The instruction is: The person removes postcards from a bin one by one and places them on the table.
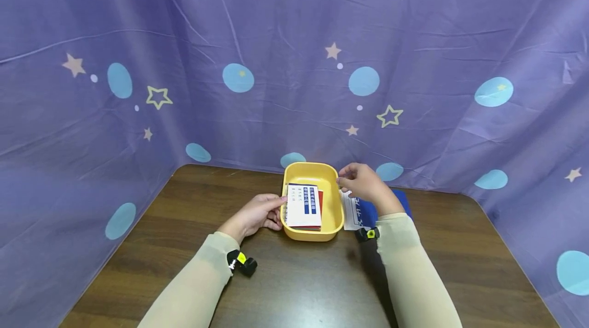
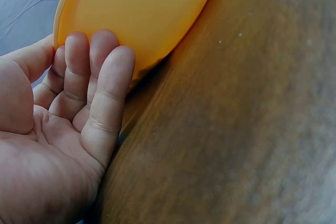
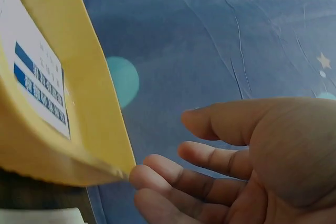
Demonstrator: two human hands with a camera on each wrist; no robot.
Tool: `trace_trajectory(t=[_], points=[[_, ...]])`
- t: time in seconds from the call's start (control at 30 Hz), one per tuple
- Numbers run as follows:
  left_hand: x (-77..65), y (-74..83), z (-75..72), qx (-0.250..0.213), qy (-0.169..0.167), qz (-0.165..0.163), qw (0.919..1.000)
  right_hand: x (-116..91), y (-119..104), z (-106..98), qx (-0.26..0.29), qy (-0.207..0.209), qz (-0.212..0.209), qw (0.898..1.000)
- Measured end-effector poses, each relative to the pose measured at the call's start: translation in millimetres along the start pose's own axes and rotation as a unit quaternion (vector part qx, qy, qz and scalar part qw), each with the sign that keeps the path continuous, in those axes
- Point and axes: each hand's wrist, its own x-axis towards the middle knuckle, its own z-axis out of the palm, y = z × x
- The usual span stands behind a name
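Note:
A yellow plastic bin (image 1: pixel 309 236) stands on the table, holding a small stack of booklets. Topmost is a white booklet (image 1: pixel 296 213) printed with blue blocks and characters; a red edge (image 1: pixel 321 199) shows from under it. My left hand (image 1: pixel 257 213) grips the bin's left rim, thumb over the edge and fingers against the outer wall (image 2: pixel 142 14). Beside the right rim, my right hand (image 1: pixel 365 185) holds nothing, its fingers loosely bent and thumb apart. In the right wrist view its fingertips (image 3: pixel 144 177) are right at the bin's corner.
Under and beside the right forearm lie a white printed paper (image 1: pixel 350 214) and a blue sheet (image 1: pixel 403 199) on the brown wooden table (image 1: pixel 460 246). A purple curtain (image 1: pixel 285 118) with stars and dots rises behind the table and along both sides.

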Motion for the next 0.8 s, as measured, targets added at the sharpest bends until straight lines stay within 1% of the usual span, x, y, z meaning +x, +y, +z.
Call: trace_trajectory(t=[0.17, 0.3, 0.47, 0.6, 0.67, 0.8], points=[[1.7, 0.4, 2.2, -0.001, -0.004, -0.004, 1.0, -0.2, -1.4, 10.0, 0.015, -0.036, -0.01, 0.999], [3.3, 1.6, 3.4, -0.002, -0.008, -0.002, 1.0, 0.0, -7.2, 15.5, 0.009, -0.046, -0.013, 0.999], [4.3, 1.4, 3.0, -0.001, -0.008, -0.001, 1.0, 7.0, -25.7, 22.5, -0.034, -0.059, -0.004, 0.998], [2.9, 0.8, 1.9, -0.002, -0.007, -0.001, 1.0, 22.0, -39.2, 30.1, -0.079, -0.067, 0.019, 0.994], [1.7, 0.7, 1.3, -0.003, -0.006, 0.0, 1.0, 31.1, -44.2, 34.7, -0.104, -0.077, 0.03, 0.991], [-0.6, 0.7, -0.2, -0.007, -0.003, 0.0, 1.0, 48.6, -50.7, 43.5, -0.149, -0.106, 0.056, 0.982]])
